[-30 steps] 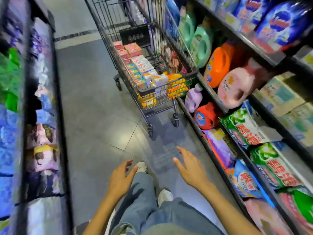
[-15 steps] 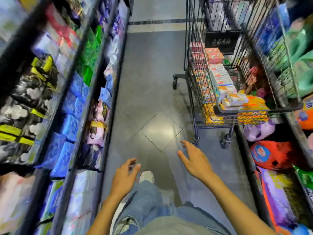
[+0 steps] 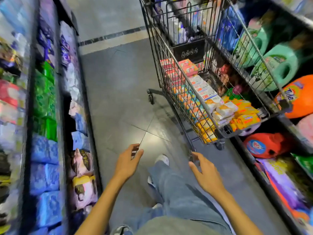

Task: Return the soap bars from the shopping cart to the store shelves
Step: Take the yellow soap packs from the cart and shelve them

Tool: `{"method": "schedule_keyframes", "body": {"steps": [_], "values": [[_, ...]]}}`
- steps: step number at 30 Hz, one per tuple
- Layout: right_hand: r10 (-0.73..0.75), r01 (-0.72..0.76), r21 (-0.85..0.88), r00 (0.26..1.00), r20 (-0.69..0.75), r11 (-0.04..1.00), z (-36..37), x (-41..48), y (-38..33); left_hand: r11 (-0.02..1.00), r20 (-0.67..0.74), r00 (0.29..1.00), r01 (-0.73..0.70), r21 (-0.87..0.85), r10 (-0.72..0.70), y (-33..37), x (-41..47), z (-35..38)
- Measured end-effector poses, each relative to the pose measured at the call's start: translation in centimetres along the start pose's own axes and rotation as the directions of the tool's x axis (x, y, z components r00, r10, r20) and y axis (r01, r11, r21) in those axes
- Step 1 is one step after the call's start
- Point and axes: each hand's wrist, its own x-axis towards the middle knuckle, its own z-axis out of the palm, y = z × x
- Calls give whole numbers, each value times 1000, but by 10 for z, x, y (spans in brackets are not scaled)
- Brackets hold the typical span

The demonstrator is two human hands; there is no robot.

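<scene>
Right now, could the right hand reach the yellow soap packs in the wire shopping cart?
Probably not yet: the right hand hangs open, low before the wire shopping cart, whose mesh wall fronts the yellow soap packs.

Bare forearms, blue jeans (image 3: 174, 189), white sneakers (image 3: 162, 159)

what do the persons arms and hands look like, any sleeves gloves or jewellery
Both forearms are bare as far as the frame shows, with no sleeve in view. The left hand and right hand wear no gloves, and no watch, ring or bracelet can be seen. Below them are faded blue jeans, a white shoe and the hem of a grey-green top.
</scene>
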Motion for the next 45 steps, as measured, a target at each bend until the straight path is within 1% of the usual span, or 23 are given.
{"method": "schedule_keyframes", "body": {"steps": [4,6,8,10,11,13,15,18,20,23,26,28,29,31,34,36,37,38,40,42,45], "values": [[86,-77,92,990,-108,993,-11,48,-11,998,39,997,-67,-3,67,34,71,-10],[139,-107,170,971,-193,980,-25,71,-24,994,72,991,-108,-17,109,58,102,-15],[154,-85,234,943,-296,969,-44,92,-37,982,102,977,-189,-15,190,88,132,-20],[167,-68,251,902,-398,966,-65,113,-43,956,124,948,-294,-7,292,122,163,-19],[190,-85,249,880,-435,965,-75,121,-44,941,145,930,-339,-10,337,139,176,-17],[273,-147,286,837,-475,947,-89,134,-39,899,207,878,-437,-24,432,174,197,-9],[351,-205,327,799,-489,922,-98,147,-29,850,298,806,-526,-33,511,206,219,6],[473,-300,395,740,-478,868,-107,159,-11,796,462,703,-605,-10,541,247,247,39],[553,-372,424,683,-477,826,-113,166,2,758,573,612,-652,-25,545,265,263,67],[639,-470,438,629,-443,766,-123,178,14,666,723,448,-745,-24,526,285,284,115],[697,-586,381,635,-332,715,-127,195,26,595,863,294,-804,-10,411,295,300,161],[753,-660,374,623,-211,652,-126,209,38,546,932,215,-838,22,292,294,309,189],[774,-703,340,616,-147,624,-122,215,47,534,957,182,-845,33,228,292,313,201],[803,-783,208,596,-22,587,-110,228,68,520,983,135,-852,53,121,283,317,222],[799,-806,62,591,110,588,-92,248,99,513,995,102,-855,75,24,266,324,246],[784,-795,-23,592,189,606,-82,263,117,497,993,112,-861,110,-26,255,332,258],[784,-792,-69,582,218,607,-74,269,126,493,991,125,-861,129,-41,251,337,262],[792,-801,-91,557,251,592,-67,275,135,500,990,136,-855,139,-43,247,340,264],[799,-810,-122,520,302,574,-53,284,148,535,990,142,-834,134,-27,242,345,267],[809,-813,-157,498,312,561,-40,292,153,562,990,141,-817,128,-22,241,346,268],[843,-825,-206,475,252,527,-29,297,154,570,990,138,-814,116,-5,237,347,270]]}}
